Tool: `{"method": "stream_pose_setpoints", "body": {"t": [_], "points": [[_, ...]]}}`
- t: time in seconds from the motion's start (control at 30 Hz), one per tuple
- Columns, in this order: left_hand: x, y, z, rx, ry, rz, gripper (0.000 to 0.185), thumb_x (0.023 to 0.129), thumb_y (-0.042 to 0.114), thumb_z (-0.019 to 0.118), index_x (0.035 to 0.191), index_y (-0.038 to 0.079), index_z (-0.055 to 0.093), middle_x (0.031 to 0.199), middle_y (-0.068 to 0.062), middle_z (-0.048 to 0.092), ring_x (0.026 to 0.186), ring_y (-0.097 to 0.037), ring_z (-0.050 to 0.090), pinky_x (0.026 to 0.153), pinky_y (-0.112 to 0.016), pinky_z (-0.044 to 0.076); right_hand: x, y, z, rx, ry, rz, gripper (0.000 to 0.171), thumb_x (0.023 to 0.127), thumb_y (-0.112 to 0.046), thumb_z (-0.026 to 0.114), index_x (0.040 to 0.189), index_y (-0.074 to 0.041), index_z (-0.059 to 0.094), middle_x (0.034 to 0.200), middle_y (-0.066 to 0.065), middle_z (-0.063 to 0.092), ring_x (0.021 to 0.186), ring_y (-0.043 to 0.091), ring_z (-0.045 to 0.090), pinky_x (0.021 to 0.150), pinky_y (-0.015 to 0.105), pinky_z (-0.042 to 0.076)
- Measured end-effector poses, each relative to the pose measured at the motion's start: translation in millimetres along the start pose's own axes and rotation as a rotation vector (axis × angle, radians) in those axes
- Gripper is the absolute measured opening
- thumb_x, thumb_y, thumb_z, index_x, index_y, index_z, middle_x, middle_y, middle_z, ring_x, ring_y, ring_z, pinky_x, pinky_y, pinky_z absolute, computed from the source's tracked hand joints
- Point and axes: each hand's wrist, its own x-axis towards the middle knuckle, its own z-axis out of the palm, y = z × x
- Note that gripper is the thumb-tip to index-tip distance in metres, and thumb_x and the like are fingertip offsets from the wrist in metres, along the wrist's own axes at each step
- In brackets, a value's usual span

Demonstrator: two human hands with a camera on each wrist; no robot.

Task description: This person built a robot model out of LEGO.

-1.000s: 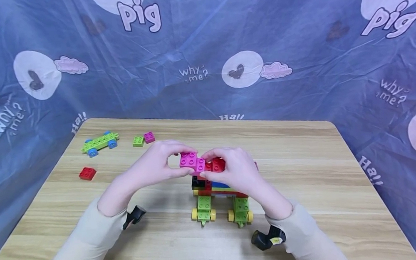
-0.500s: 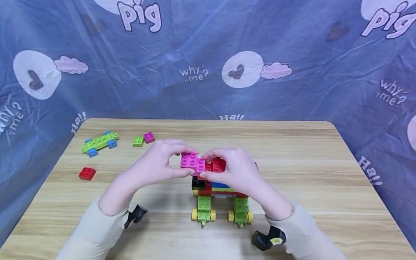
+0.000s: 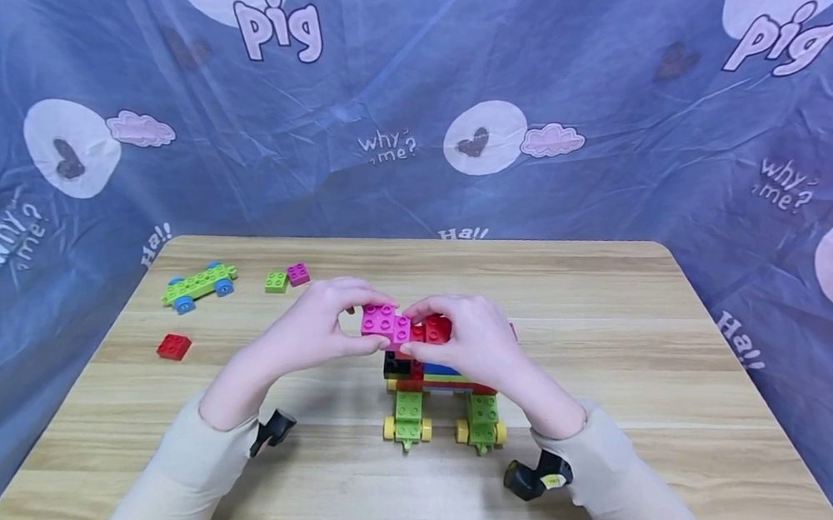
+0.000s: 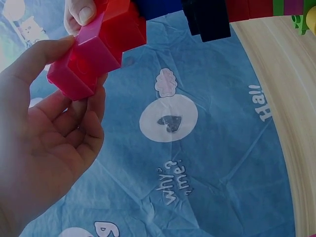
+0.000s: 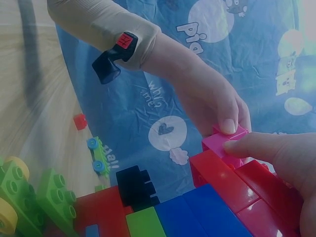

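Nothing has shifted: both hands' fingers still pinch the pink brick (image 3: pixel 386 323), lying left-right atop the block car (image 3: pixel 437 392).

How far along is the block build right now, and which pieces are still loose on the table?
Done: the block vehicle stands on its green wheel bases with black, blue and red layers stacked. In hand: the left hand pinches the magenta brick at the top edge, and the right hand holds the red brick beside it; whether the magenta brick is fully seated cannot be told. Loose: the green wheeled base, small green brick, small magenta brick, red square brick.
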Motion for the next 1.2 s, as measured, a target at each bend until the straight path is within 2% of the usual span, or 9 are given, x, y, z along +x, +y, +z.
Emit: {"method": "stream_pose_setpoints", "body": {"t": [0.43, 0.7, 1.07, 1.2], "points": [[0.2, 0.8, -0.7, 0.003, 0.01, -0.014, 0.04, 0.076, 0.019, 0.081, 0.113, 0.005, 0.072, 0.109, -0.009, 0.072, 0.105, -0.026, 0.066, 0.092, -0.045, 0.054, 0.7, 0.1, -0.2, 0.008, 0.004, 0.001, 0.036, 0.076, -0.033, 0.083, 0.106, -0.016, 0.075, 0.094, -0.002, 0.075, 0.068, 0.007, 0.055, 0.056, 0.022, 0.044], [0.4, -2.3, 1.4, -0.017, 0.028, -0.015, 0.039, 0.073, 0.016, 0.083, 0.11, 0.006, 0.074, 0.106, -0.009, 0.074, 0.102, -0.025, 0.067, 0.089, -0.043, 0.055, 0.2, -0.1, 0.1, 0.007, 0.006, 0.002, 0.035, 0.076, -0.033, 0.084, 0.106, -0.017, 0.075, 0.094, -0.002, 0.075, 0.067, 0.007, 0.054, 0.056, 0.023, 0.043], [1.4, -4.5, 2.8, -0.029, 0.019, -0.036, 0.04, 0.072, 0.017, 0.084, 0.11, 0.008, 0.074, 0.106, -0.006, 0.074, 0.102, -0.023, 0.067, 0.089, -0.042, 0.055, 0.5, 1.1, 0.7, 0.004, 0.008, -0.015, 0.035, 0.076, -0.033, 0.084, 0.106, -0.016, 0.075, 0.097, -0.001, 0.076, 0.071, 0.008, 0.058, 0.058, 0.022, 0.044], [1.5, -3.8, 1.7, -0.019, 0.017, -0.023, 0.039, 0.073, 0.017, 0.083, 0.11, 0.007, 0.074, 0.105, -0.007, 0.074, 0.102, -0.023, 0.067, 0.089, -0.042, 0.055, 0.6, 1.3, 0.8, 0.0, 0.012, -0.018, 0.036, 0.076, -0.033, 0.084, 0.106, -0.016, 0.075, 0.097, -0.001, 0.076, 0.071, 0.008, 0.058, 0.058, 0.022, 0.044]]}}
